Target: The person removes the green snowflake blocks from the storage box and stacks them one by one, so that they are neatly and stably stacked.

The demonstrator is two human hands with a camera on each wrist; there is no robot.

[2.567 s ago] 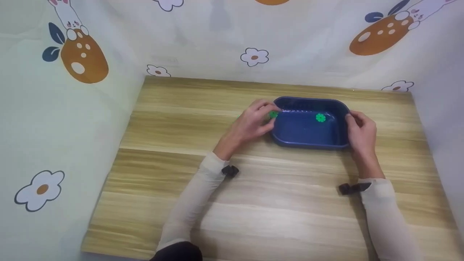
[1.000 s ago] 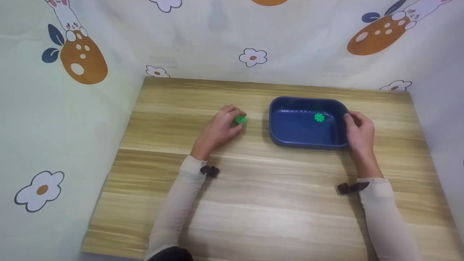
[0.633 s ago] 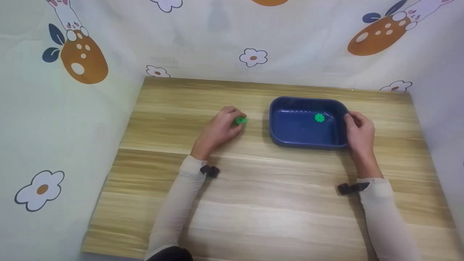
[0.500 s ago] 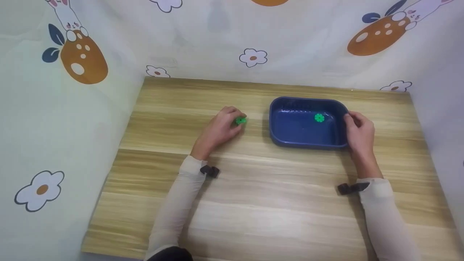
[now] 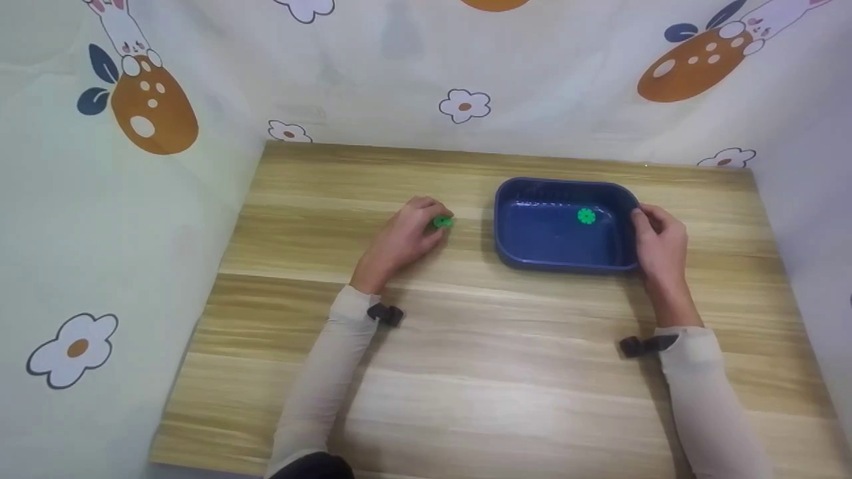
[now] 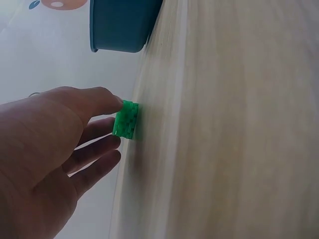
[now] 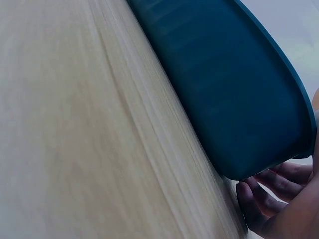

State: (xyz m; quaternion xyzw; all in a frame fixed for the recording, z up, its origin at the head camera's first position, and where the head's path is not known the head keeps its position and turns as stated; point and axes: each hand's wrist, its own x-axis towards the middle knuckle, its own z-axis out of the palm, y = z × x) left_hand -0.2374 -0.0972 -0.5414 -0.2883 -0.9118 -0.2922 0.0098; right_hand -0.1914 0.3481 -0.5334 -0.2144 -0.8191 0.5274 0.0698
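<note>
Between thumb and fingers my left hand (image 5: 403, 238) pinches a small stack of green notched plastic discs (image 6: 126, 120), close against the tabletop. The top disc's dark centre hole shows in the head view. One more green disc (image 5: 586, 216) lies flat inside a dark blue rectangular tray (image 5: 566, 269), toward its right end. My right hand (image 5: 663, 243) grips the tray's right end, thumb at the rim and the other fingers along the outer wall. In the right wrist view the fingertips reach the tray's lower corner.
The wood-grain table (image 5: 466, 372) carries the tray at its back right. Behind and to the left hang pale walls printed with flowers and rabbits (image 5: 153, 100). A plain wall (image 5: 819, 219) borders the right side. Each sleeve bears a black wrist camera (image 5: 386, 314).
From the tray's left rim, my left hand has moved left to the table with a green disc; lately it sinks only slightly. My right hand and the tray stay in place.
</note>
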